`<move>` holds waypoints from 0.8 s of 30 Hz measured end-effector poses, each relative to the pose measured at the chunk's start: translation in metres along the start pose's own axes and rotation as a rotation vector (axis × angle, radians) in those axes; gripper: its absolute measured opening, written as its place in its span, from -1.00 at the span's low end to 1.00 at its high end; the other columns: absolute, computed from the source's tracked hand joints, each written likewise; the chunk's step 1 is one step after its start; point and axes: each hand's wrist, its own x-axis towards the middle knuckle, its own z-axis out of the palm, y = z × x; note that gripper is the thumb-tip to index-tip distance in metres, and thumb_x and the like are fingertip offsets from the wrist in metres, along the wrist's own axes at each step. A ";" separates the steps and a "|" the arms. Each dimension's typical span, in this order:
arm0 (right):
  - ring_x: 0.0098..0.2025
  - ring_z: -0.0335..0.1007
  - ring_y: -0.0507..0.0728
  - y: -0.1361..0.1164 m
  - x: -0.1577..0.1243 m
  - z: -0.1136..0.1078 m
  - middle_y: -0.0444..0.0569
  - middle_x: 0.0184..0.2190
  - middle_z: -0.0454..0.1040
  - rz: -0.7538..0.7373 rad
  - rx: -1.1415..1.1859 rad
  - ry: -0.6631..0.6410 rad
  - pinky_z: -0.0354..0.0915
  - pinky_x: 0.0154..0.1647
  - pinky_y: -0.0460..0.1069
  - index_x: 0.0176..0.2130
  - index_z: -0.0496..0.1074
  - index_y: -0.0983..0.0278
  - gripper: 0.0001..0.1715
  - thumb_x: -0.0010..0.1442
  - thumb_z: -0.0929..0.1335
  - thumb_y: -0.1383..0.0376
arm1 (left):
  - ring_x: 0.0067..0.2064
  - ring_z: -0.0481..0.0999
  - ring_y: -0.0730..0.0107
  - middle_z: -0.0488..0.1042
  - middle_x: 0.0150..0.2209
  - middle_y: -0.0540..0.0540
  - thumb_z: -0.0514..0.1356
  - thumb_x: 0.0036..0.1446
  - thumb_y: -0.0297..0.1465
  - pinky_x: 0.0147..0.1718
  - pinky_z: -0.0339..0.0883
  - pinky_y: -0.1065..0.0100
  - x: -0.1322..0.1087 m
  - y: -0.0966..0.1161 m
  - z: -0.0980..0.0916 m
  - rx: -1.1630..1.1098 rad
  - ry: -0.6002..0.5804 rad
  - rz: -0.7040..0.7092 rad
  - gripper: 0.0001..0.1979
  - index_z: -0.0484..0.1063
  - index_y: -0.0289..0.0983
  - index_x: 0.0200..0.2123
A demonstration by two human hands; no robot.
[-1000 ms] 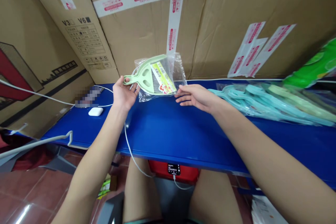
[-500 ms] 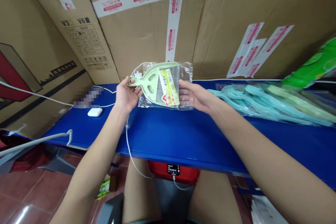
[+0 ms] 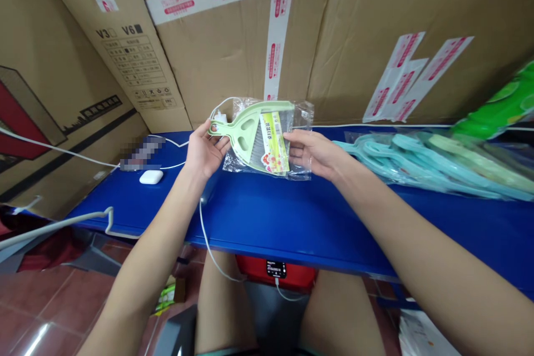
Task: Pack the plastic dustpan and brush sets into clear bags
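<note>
A pale green dustpan [image 3: 247,147] with a grey-bristled brush [image 3: 257,150] lies flat inside a clear plastic bag [image 3: 301,117], with a yellow and white label card [image 3: 273,142] showing. My left hand [image 3: 206,150] grips its handle end, thumb on top near the hanging hole and fingers beneath. On the opposite side, my right hand [image 3: 311,151] pinches the wide edge through the bag, thumb over the label side and fingers behind. Both hands hold the set raised over the blue table [image 3: 267,217].
Several bagged dustpans in turquoise and green [image 3: 417,161] lie on the right, beside a green package [image 3: 500,103]. Cardboard boxes [image 3: 233,55] wall the back. A white earphone case [image 3: 151,177] and a white cable [image 3: 204,233] are on the left. A phone [image 3: 276,269] rests below the table edge.
The bagged dustpan has shifted slightly right and tilted a little, its wide end lower. Both hands have moved with it and keep their hold.
</note>
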 end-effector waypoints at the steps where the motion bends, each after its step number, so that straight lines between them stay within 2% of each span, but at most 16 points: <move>1: -0.28 0.54 0.02 -0.001 -0.001 0.000 -0.01 -0.27 0.65 0.006 0.006 0.008 0.49 -0.31 -0.10 -0.22 0.52 0.28 -0.88 0.21 0.50 0.35 | -0.45 0.52 0.44 0.47 -0.50 -0.06 0.26 0.20 -0.31 -0.31 0.52 0.42 -0.001 0.000 0.001 -0.001 0.004 0.000 -0.77 0.31 -0.22 -0.44; 5: -0.24 0.55 0.05 -0.003 -0.002 0.001 0.01 -0.25 0.65 0.016 0.015 0.016 0.54 -0.25 -0.05 -0.22 0.53 0.26 -0.93 0.25 0.47 0.32 | -0.44 0.55 0.42 0.47 -0.51 -0.06 0.22 0.25 -0.32 -0.33 0.53 0.42 -0.003 0.000 0.005 -0.007 0.042 0.001 -0.79 0.33 -0.22 -0.43; 10: -0.28 0.54 0.01 0.000 -0.002 0.002 0.00 -0.15 0.67 0.001 -0.005 -0.007 0.47 -0.30 -0.09 -0.17 0.52 0.28 -0.86 0.26 0.51 0.33 | -0.46 0.50 0.43 0.47 -0.49 -0.06 0.20 0.28 -0.32 -0.31 0.54 0.39 -0.004 -0.001 0.006 0.008 0.078 0.007 -0.77 0.35 -0.23 -0.44; 14: -0.27 0.54 0.00 0.000 -0.005 0.006 0.01 -0.13 0.67 0.001 -0.038 -0.007 0.47 -0.29 -0.11 -0.13 0.49 0.29 -0.82 0.26 0.51 0.36 | -0.50 0.46 0.45 0.43 -0.52 -0.04 0.18 0.33 -0.31 -0.38 0.48 0.43 -0.004 -0.001 0.006 0.017 0.077 -0.003 -0.73 0.31 -0.23 -0.45; 18: -0.32 0.50 0.04 -0.006 -0.008 0.007 0.04 -0.17 0.62 0.003 0.007 0.018 0.45 -0.35 -0.08 -0.05 0.44 0.26 -0.75 0.36 0.40 0.17 | -0.51 0.49 0.47 0.45 -0.50 -0.04 0.10 0.39 -0.33 -0.44 0.43 0.48 -0.004 -0.002 0.007 0.010 0.088 0.008 -0.70 0.30 -0.24 -0.44; 20: -0.38 0.43 0.02 -0.010 -0.009 0.005 -0.01 -0.20 0.59 -0.059 0.014 0.074 0.41 -0.40 -0.08 0.02 0.37 0.21 -0.72 0.34 0.36 0.19 | -0.50 0.52 0.47 0.46 -0.49 -0.04 0.08 0.41 -0.34 -0.44 0.44 0.49 -0.005 -0.001 0.008 -0.001 0.102 0.017 -0.69 0.28 -0.24 -0.44; 22: -0.40 0.41 0.01 -0.014 -0.010 0.003 -0.08 -0.22 0.55 -0.119 -0.022 0.088 0.39 -0.42 -0.09 0.10 0.30 0.16 -0.55 0.23 0.38 0.31 | -0.50 0.53 0.47 0.47 -0.49 -0.03 0.07 0.42 -0.33 -0.43 0.45 0.49 -0.005 0.000 0.009 -0.009 0.112 0.024 -0.66 0.23 -0.24 -0.47; 24: -0.38 0.44 0.02 -0.015 -0.011 0.001 -0.12 -0.23 0.53 -0.130 -0.090 0.041 0.41 -0.40 -0.09 0.18 0.24 0.12 -0.34 0.13 0.41 0.39 | -0.50 0.54 0.48 0.47 -0.50 -0.03 0.06 0.43 -0.33 -0.43 0.46 0.49 -0.005 0.000 0.009 -0.012 0.117 0.028 -0.65 0.21 -0.23 -0.47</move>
